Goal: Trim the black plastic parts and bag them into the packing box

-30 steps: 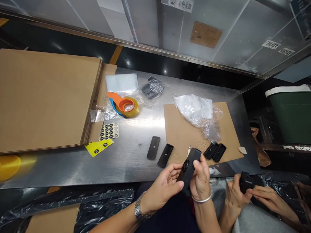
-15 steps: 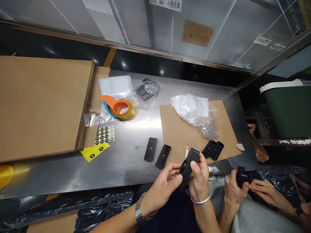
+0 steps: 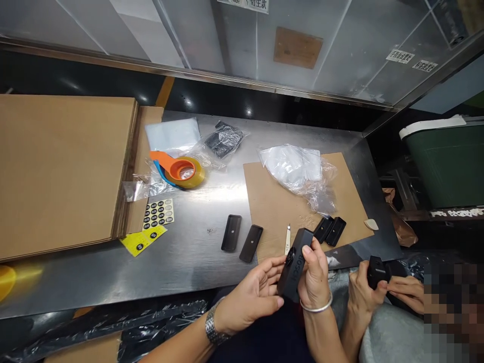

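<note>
An oblong black plastic case (image 3: 297,267) with BOSCH lettering on its face is held tilted over the table's front edge. My right hand (image 3: 314,275) grips its right side, thumb on the lettered face. My left hand (image 3: 260,290) is at its left side, fingertips by a small round black part (image 3: 291,256) on that side and thumb at the lower corner. Just beyond the case lie tweezers (image 3: 288,237), partly hidden. Two open black trays (image 3: 231,233) (image 3: 251,244) rest to the left. Another pair of black trays (image 3: 336,232) sits right of the case.
Flat cardboard (image 3: 264,201) bears a plastic bag (image 3: 291,166). Further left are a tape dispenser (image 3: 181,169), sticker sheets (image 3: 159,213) and stacked cardboard (image 3: 64,171). At the right, a co-worker's hands (image 3: 359,290) hold a black part (image 3: 377,272). A green bin (image 3: 446,166) stands beyond.
The case has turned so that its lettered face now shows. My left thumb has slid off that face to the lower corner. The view has shifted slightly.
</note>
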Motion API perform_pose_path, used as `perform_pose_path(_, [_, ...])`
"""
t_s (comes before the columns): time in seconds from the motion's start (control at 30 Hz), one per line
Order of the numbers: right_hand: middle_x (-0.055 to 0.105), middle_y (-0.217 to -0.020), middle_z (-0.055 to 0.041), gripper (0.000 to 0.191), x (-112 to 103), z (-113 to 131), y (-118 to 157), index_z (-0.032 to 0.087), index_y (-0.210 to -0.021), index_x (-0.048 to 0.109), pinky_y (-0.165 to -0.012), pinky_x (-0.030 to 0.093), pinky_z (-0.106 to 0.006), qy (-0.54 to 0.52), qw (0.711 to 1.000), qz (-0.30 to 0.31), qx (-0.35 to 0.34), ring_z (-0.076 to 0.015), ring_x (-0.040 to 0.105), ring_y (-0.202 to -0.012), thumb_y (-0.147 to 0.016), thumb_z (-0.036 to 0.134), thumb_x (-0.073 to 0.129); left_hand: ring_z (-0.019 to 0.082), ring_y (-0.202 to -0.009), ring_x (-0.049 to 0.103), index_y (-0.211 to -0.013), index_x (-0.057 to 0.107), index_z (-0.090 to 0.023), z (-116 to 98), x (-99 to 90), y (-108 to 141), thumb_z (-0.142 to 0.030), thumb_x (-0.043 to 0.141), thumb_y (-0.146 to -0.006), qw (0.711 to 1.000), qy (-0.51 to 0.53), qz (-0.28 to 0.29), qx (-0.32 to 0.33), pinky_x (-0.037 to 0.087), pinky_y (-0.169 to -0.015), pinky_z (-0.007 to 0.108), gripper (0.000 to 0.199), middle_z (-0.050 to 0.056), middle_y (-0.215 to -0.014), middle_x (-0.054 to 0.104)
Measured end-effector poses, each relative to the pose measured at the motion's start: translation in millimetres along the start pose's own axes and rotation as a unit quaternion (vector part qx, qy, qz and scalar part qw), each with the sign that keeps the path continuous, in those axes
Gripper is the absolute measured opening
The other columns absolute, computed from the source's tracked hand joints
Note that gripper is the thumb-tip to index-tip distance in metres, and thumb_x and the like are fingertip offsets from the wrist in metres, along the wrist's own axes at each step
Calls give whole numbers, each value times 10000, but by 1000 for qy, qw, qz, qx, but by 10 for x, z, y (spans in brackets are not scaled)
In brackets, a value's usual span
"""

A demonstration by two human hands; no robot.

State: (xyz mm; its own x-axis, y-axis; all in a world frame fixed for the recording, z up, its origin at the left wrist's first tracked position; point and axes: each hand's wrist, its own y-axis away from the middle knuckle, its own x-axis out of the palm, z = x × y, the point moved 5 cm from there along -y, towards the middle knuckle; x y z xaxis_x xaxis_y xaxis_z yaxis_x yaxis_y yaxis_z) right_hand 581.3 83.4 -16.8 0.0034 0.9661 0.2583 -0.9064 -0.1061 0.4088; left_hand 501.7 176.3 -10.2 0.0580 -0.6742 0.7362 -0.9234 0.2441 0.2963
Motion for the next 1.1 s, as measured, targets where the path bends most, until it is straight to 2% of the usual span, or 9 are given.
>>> perform_pose_path(0.3, [563, -745, 19, 305, -11, -23, 21, 210, -923, 546, -527, 405, -202, 8, 1000, 2, 4, -89, 497, -577, -664, 343, 635, 211, -1124, 451, -1181, 443, -255, 27, -11, 31, -157, 662, -653, 1000, 3, -10, 3, 338, -945, 376, 580, 91, -1229, 476])
perform_pose_path(0.57, [524, -677, 32, 314, 6, -32, 49, 198, -927, 537, -490, 377, -188, 5, 1000, 4, 8, -73, 461, -529, -665, 337, 639, 210, -1141, 438, -1191, 446, -265, 22, -5, 61, -138, 641, -671, 1000, 7, 9, 20, 313, -971, 391, 569, 82, -1238, 475])
perform_pose_path(0.73, [548, -800, 1, 338, 11, -31, 70, 204, -973, 522, -561, 398, -215, 30, 999, 13, -14, -106, 501, -641, -679, 335, 624, 236, -1163, 421, -1195, 463, -244, -24, 2, 83, -159, 631, -674, 1000, 13, 7, 25, 292, -985, 413, 554, 93, -1246, 486])
perform_pose_path(0.9, [552, -899, -25, 370, 46, -11, 109, 204, -1023, 504, -683, 416, -266, 56, 997, 27, -55, -140, 516, -763, -690, 326, 612, 269, -1152, 436, -1175, 499, -212, -39, -2, 101, -193, 566, -716, 998, 28, -48, -16, 335, -935, 425, 464, 109, -1213, 523])
perform_pose_path(1.0, [550, -912, -26, 386, 59, -9, 125, 210, -1039, 498, -700, 414, -270, 65, 995, 29, -64, -142, 514, -782, -689, 322, 615, 271, -1140, 446, -1172, 500, -217, -24, -2, 106, -178, 544, -729, 997, 22, -70, -27, 359, -906, 422, 447, 107, -1201, 535])
perform_pose_path(1.1, [549, -902, -26, 394, 45, -7, 127, 206, -1041, 500, -692, 416, -268, 69, 995, 23, -66, -139, 513, -767, -684, 323, 618, 261, -1140, 449, -1171, 500, -214, -16, -2, 111, -135, 537, -716, 997, 34, -68, -20, 346, -926, 421, 463, 102, -1190, 544])
